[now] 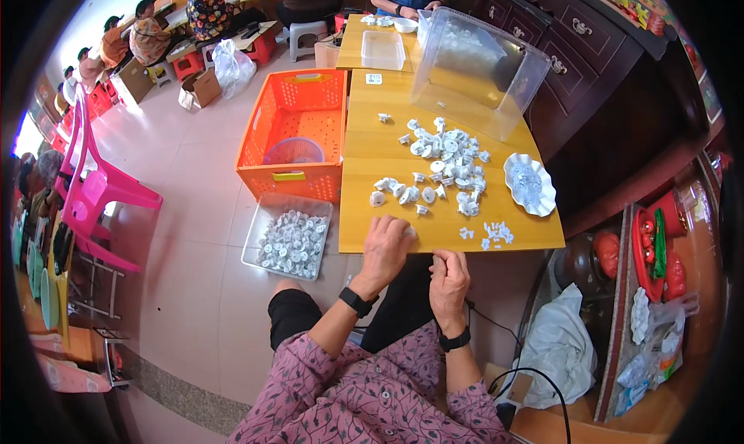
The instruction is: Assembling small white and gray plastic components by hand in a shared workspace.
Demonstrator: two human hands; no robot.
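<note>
From the head camera, I see a person sitting at a low yellow wooden worktop (387, 138), with both forearms coming in from the lower edge.

The left hand (385, 245) rests at the near edge of the worktop. Its fingers are bent down over a small white plastic piece (409, 232), which shows just beside the knuckles; it seems to press or hold this piece, but how firm the grip is I cannot tell. The right hand (449, 283) is lower, just below the worktop edge, above the lap. Its fingers are curled close together, as if pinching something small, but what is inside is hidden.

On the worktop a heap of white plastic parts (446, 161) is spread out, many pieces, not yet taken. Near the front edge lies a little group of tiny white bits (491, 232), and to the right a white wavy-rimmed plate (530, 184) holds more small pieces. A big clear plastic bin (478, 68) lies tipped on its side behind the heap.

On the floor to the left, a clear tray (290, 235) is filled nearly to one full layer with similar white pieces; I judge these are the finished ones. An orange crate (297, 134) stands behind it. So a good part seems done, but the heap shows that much is left.
</note>
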